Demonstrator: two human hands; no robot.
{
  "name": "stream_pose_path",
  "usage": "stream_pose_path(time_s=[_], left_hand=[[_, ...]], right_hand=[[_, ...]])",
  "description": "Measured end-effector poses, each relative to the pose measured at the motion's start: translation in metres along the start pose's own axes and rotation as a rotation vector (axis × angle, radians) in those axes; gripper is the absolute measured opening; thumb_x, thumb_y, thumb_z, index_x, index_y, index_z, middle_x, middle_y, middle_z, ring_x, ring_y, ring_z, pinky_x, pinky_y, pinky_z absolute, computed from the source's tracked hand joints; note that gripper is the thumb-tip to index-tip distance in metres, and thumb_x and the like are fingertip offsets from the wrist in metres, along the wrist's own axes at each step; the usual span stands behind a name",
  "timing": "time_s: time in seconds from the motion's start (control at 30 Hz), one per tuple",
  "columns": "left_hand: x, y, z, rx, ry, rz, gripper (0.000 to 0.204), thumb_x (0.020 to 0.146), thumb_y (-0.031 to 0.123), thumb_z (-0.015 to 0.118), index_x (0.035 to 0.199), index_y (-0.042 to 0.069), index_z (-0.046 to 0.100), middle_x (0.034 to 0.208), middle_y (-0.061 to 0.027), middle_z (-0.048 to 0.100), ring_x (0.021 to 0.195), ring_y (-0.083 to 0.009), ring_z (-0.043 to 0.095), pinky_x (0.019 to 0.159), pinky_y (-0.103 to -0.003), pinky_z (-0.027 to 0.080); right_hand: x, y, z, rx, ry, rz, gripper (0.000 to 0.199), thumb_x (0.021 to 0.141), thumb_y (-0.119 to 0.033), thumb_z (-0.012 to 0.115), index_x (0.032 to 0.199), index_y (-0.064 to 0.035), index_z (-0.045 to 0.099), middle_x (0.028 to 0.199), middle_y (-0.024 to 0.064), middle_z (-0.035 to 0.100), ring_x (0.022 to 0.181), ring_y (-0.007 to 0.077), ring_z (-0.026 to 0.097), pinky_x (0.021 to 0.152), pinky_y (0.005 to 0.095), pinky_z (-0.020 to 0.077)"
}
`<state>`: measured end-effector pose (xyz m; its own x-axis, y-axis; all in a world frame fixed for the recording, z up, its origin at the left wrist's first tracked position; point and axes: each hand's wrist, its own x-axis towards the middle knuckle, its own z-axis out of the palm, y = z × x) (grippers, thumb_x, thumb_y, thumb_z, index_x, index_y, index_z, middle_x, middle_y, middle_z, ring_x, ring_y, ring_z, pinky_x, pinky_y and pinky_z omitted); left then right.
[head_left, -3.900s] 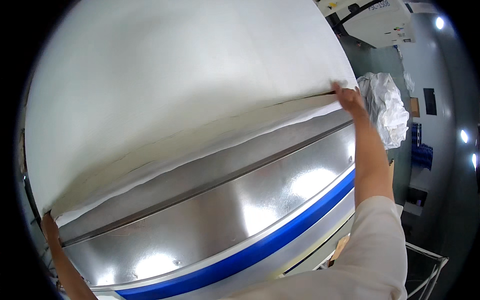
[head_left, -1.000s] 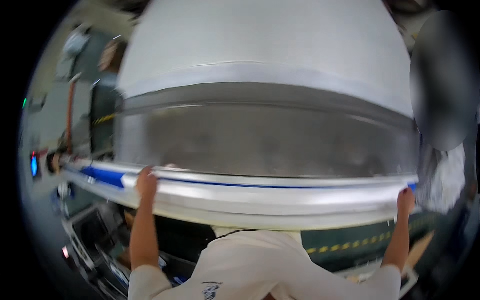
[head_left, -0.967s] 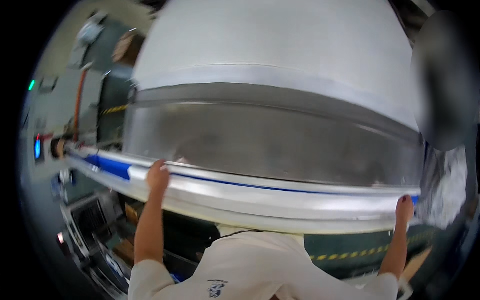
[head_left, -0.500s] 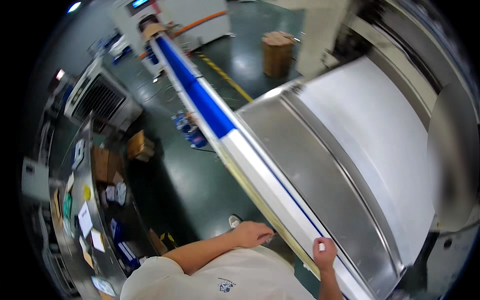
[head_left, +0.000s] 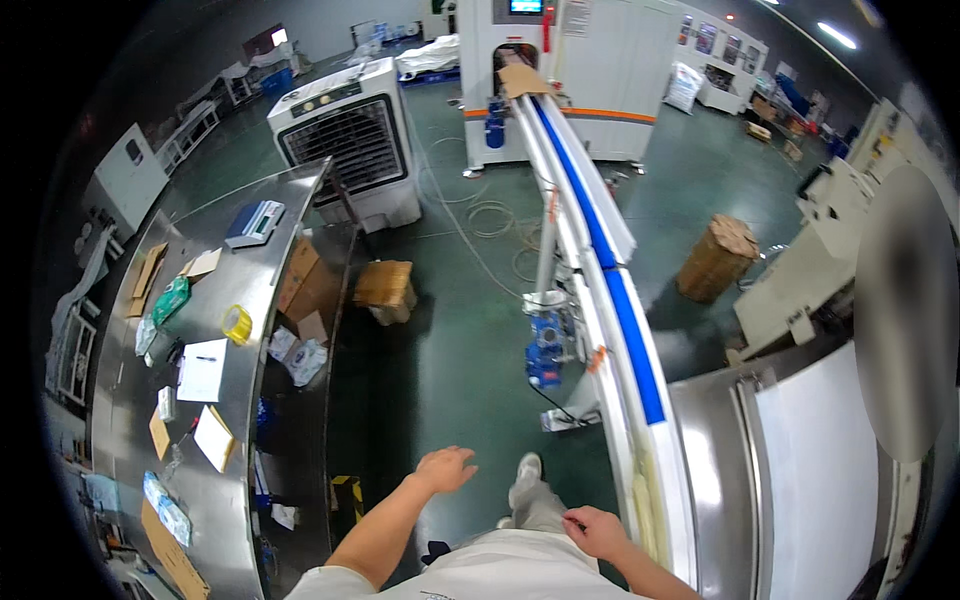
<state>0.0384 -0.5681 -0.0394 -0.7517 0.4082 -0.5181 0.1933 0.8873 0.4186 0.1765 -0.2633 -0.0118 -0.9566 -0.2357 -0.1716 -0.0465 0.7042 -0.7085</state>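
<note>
My left hand (head_left: pixel 447 470) hangs in the air over the green floor, fingers loosely apart with nothing in them. It is nearest to the steel worktable (head_left: pixel 262 330) on my left, not touching it. My right hand (head_left: pixel 597 530) is curled in front of my body, just left of the long conveyor (head_left: pixel 627 345) with its blue belt. Those fingers are closed, and whatever is in them is too small or hidden to make out. My leg and a pale shoe (head_left: pixel 526 470) show between the hands.
On the worktable lie a scale (head_left: pixel 255 223), yellow tape (head_left: pixel 237 324) and an open notebook (head_left: pixel 203 370). An air cooler (head_left: pixel 345 150) stands beyond it. Cardboard boxes (head_left: pixel 384 292) and a brown bundle (head_left: pixel 717 258) sit on the floor. A steel-fronted machine (head_left: pixel 712 480) flanks the conveyor's right.
My view has swung right and up, and I have turned to face along the conveyor. My right hand has come off the conveyor's edge toward my body; my left has reached outward.
</note>
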Motion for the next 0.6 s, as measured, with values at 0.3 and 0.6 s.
stream_pose_path(time_s=[0.3, 0.6], left_hand=[[0.130, -0.155, -0.063, -0.007, 0.046, -0.124, 0.033, 0.083, 0.031, 0.052, 0.106, 0.007, 0.060, 0.106, -0.0165, 0.060, 0.101, -0.0332, 0.056, 0.085, -0.043, 0.046], [0.207, -0.361, -0.029, -0.017, -0.477, -0.360, 0.028, 0.085, 0.028, 0.047, 0.083, 0.006, 0.065, 0.093, -0.0136, 0.063, 0.090, -0.0307, 0.061, 0.076, -0.044, 0.049]], right_hand=[[0.243, 0.003, 0.003, -0.019, -0.186, -0.176, 0.021, 0.084, -0.025, 0.056, 0.096, -0.0089, 0.064, 0.088, 0.0094, 0.065, 0.077, 0.0282, 0.063, 0.066, 0.0367, 0.0509], [0.499, -0.056, -0.063, -0.060, -0.294, -0.188, 0.026, 0.086, -0.026, 0.050, 0.101, -0.0080, 0.061, 0.095, 0.0126, 0.063, 0.084, 0.0323, 0.061, 0.072, 0.0405, 0.0493]])
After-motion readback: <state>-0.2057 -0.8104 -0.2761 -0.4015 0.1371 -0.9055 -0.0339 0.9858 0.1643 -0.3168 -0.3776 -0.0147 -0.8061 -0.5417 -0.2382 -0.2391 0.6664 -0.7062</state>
